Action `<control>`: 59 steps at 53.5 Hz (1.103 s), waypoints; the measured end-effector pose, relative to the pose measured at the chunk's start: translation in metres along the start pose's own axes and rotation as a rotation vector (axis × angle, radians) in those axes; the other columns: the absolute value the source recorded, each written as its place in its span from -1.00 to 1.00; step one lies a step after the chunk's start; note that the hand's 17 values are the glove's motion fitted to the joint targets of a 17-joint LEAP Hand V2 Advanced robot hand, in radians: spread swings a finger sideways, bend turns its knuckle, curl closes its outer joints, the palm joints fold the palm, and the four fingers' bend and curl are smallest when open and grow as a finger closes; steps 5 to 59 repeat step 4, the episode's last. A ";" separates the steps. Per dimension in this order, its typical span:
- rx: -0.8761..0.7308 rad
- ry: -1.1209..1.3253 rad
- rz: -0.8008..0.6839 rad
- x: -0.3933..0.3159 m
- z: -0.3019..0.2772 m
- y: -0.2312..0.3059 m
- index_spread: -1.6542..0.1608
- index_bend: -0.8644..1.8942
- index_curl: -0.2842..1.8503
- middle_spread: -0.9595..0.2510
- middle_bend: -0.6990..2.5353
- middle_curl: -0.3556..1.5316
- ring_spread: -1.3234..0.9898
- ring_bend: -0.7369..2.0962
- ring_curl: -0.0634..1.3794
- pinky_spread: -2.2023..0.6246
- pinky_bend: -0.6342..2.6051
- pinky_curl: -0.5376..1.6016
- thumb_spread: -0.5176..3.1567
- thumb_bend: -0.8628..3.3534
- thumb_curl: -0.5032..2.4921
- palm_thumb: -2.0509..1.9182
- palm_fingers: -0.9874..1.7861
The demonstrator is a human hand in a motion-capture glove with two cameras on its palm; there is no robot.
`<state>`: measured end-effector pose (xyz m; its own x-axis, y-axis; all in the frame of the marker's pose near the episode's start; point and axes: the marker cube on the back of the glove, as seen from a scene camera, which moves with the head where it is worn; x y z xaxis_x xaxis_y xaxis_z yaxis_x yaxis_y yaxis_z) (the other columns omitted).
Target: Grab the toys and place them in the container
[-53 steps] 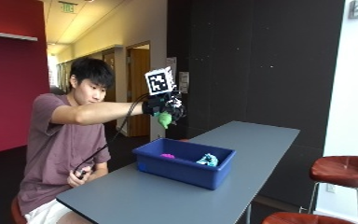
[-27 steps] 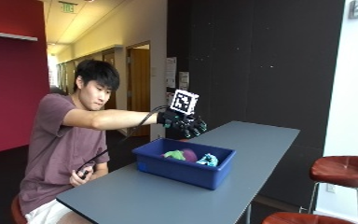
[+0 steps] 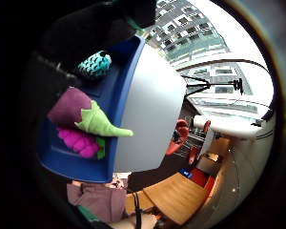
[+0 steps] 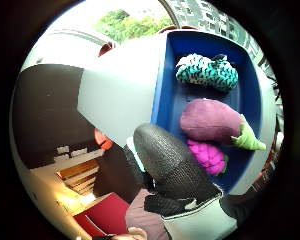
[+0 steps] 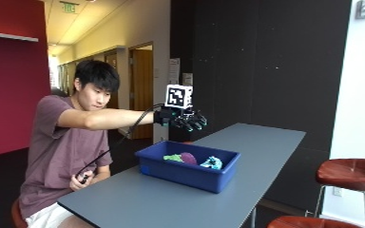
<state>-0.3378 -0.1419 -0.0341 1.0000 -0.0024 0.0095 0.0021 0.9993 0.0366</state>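
My right hand (image 5: 187, 119) hangs in the air above the blue bin (image 5: 188, 166), arm stretched out level from my shoulder, and it holds nothing: the grip is apart, the gloved fingers (image 5: 197, 123) spread and pointing loosely downward, well clear of the bin's rim. The bin stands on the grey worktop (image 5: 170, 199), near the edge on my side, and all three toys lie inside it. From the thumb side of my palm I look straight down into the bin (image 4: 166, 85): a teal-and-black patterned toy (image 4: 207, 72) lies at one end, a purple eggplant (image 4: 212, 121) with a light green stem sits in the middle just beside it, and a magenta bumpy toy (image 4: 207, 156) is tucked against the eggplant on its other side, partly under it. One gloved fingertip (image 4: 162, 160) juts into that view, over the bin's near wall, touching nothing. The little-finger side shows the same order: teal toy (image 3: 94, 65), eggplant (image 3: 71, 109) with its green stem reaching out past the bin's rim (image 3: 121, 95) as seen from there, and the magenta toy (image 3: 78, 141) beneath it. My bare left hand (image 5: 81, 179) rests low by my lap, below the worktop's edge. A red stool (image 5: 350, 172) stands off to the far side of the worktop, away from me.
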 end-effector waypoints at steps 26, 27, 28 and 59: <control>0.018 0.005 0.012 0.007 -0.006 0.003 0.70 -0.31 -0.42 0.77 -0.49 -0.25 0.21 -0.16 -0.46 0.60 -0.08 -0.05 -0.10 -0.63 -0.46 -0.03 -0.47; 0.018 0.005 0.012 0.007 -0.006 0.003 0.70 -0.31 -0.42 0.77 -0.49 -0.25 0.21 -0.16 -0.46 0.60 -0.08 -0.05 -0.10 -0.63 -0.46 -0.03 -0.47; 0.018 0.005 0.012 0.007 -0.006 0.003 0.70 -0.31 -0.42 0.77 -0.49 -0.25 0.21 -0.16 -0.46 0.60 -0.08 -0.05 -0.10 -0.63 -0.46 -0.03 -0.47; 0.018 0.005 0.012 0.007 -0.006 0.003 0.70 -0.31 -0.42 0.77 -0.49 -0.25 0.21 -0.16 -0.46 0.60 -0.08 -0.05 -0.10 -0.63 -0.46 -0.03 -0.47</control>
